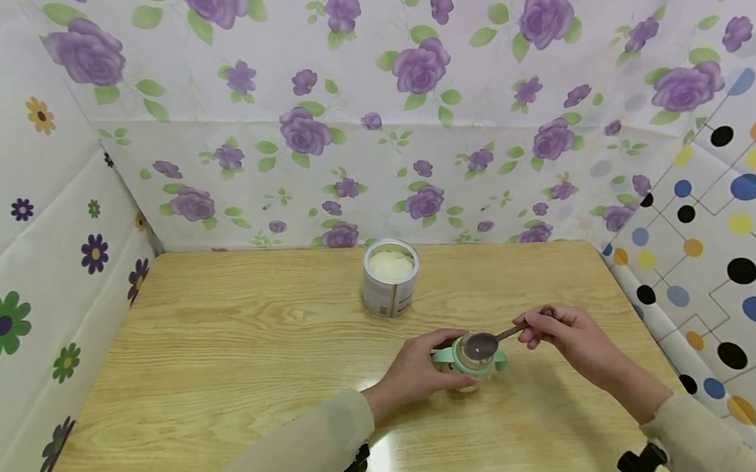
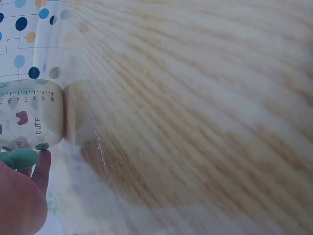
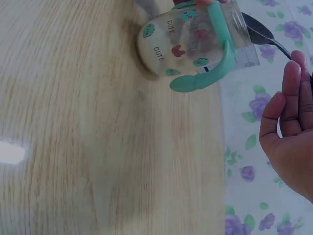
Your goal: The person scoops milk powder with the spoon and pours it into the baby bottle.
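Note:
A clear baby bottle (image 3: 171, 46) with green handles, printed "CUTE" and small pictures, stands upright on the table. My left hand (image 1: 418, 370) grips it from the left side, fingers behind and thumb in front. In the left wrist view the bottle (image 2: 32, 115) shows a measuring scale, and part of the left hand (image 2: 22, 200) lies at its handle. Between thumb and fingers my right hand (image 1: 580, 346) pinches the handle of a dark spoon (image 1: 480, 346). The spoon's bowl is over the bottle's mouth and hides much of it; a little pale residue seems to be on the bowl.
An open can (image 1: 389, 294) of cream-coloured powder stands behind the bottle, near the back of the wooden table (image 1: 227, 351). Patterned cloths hang around it: purple roses (image 1: 303, 131) at the back, coloured dots (image 1: 741, 270) on the right, flowers (image 1: 0, 325) on the left.

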Action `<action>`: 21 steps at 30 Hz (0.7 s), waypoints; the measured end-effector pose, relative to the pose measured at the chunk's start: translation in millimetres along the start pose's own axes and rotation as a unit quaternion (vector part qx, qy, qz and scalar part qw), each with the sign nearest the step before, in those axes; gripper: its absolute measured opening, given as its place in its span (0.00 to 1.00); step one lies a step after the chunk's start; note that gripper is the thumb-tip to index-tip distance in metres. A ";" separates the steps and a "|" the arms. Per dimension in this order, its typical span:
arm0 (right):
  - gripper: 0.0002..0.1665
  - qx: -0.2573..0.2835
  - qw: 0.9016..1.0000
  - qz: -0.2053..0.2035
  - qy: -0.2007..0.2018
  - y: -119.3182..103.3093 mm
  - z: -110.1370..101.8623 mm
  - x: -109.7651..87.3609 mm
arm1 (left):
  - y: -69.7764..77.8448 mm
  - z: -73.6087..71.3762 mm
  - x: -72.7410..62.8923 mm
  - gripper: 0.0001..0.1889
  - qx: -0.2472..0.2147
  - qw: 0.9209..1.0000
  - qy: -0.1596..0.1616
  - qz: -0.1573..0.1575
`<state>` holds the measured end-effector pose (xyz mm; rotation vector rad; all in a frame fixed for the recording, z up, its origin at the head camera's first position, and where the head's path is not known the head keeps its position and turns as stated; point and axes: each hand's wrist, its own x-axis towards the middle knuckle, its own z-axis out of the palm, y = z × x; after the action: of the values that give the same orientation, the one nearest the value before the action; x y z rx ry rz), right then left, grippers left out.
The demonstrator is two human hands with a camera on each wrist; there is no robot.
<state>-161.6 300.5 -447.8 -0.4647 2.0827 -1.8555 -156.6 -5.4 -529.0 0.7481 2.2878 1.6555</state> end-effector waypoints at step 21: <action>0.23 0.210 0.977 0.023 -0.022 -25.5 1.6 50.2 | 17.9 -33.5 -6.6 0.45 0.014 1.000 -0.009 0.008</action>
<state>-205.2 274.3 -423.5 -0.3410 1.5913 -2.1565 -161.5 -32.1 -501.6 0.7852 2.3038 1.6200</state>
